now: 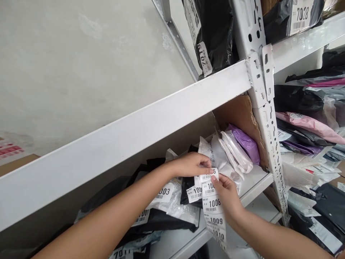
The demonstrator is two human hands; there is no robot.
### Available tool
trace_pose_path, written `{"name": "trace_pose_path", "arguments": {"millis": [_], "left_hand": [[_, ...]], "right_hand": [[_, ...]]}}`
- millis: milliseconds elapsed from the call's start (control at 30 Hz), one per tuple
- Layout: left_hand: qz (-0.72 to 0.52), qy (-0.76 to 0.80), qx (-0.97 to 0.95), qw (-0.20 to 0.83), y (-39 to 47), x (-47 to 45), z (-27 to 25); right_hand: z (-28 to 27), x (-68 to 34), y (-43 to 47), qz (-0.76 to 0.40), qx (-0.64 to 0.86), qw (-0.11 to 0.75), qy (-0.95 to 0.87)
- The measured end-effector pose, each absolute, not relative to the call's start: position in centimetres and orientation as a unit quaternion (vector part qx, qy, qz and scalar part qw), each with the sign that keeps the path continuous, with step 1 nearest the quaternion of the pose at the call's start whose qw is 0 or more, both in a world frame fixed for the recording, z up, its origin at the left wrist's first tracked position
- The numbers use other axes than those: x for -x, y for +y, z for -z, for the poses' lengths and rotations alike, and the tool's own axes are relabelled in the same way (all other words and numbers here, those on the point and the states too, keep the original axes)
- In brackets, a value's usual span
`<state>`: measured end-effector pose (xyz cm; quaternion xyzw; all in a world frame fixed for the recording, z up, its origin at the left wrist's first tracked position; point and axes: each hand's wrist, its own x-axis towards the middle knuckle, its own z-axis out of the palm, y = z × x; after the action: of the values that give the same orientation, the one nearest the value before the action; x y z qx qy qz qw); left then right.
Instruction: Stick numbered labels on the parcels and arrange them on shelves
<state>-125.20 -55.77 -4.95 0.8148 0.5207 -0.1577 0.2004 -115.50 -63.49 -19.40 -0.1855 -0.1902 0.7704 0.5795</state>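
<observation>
You have both hands over the lower shelf [175,244], fingers drawn narrow around a strip of printed labels [215,219]. Your left hand [194,164] pinches the strip's top label, whose number ends in 6; your right hand [225,187] grips it from the right, thumb on its face just beside your left fingertips. The strip hangs down toward the near side, showing 1008, 1009 and 1010, its lower end blurred.

Just left of the strip you have a black package [185,185] with a label whose number is partly hidden. Farther left, below your left forearm, lies a clear-wrapped package [178,207] with a label ending in 003. Beyond your hands, to the right, white packages [235,151] lean beside a purple package [245,143], near a brown cardboard sheet [235,113]. The perforated post [266,126] stands to your right, and past it a pink package [309,126] lies in a pile.
</observation>
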Motion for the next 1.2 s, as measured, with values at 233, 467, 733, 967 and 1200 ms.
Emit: {"name": "trace_pose_path", "arguments": {"millis": [233, 467, 733, 967, 1200], "left_hand": [[0.112, 0.537, -0.799, 0.247, -55.1, 126.0, 5.7], [0.103, 0.537, -0.834, 0.074, -55.8, 124.8, 6.2], [0.169, 0.514, -0.840, -0.038, -56.2, 124.4, 6.8], [0.107, 0.542, -0.830, -0.075, -57.0, 123.4, 6.8], [0.191, 0.270, -0.943, -0.012, -56.0, 122.4, 6.2]], "right_hand": [[19.3, 115.4, -63.5, -0.787, 0.193, 0.560, -0.169], [19.2, 114.8, -63.7, -0.802, 0.207, 0.542, -0.143], [21.7, 114.5, -65.3, -0.806, 0.270, 0.488, -0.200], [24.9, 110.1, -67.9, -0.621, 0.254, 0.536, -0.512], [25.3, 106.9, -66.6, -0.626, 0.181, 0.504, -0.566]]}}
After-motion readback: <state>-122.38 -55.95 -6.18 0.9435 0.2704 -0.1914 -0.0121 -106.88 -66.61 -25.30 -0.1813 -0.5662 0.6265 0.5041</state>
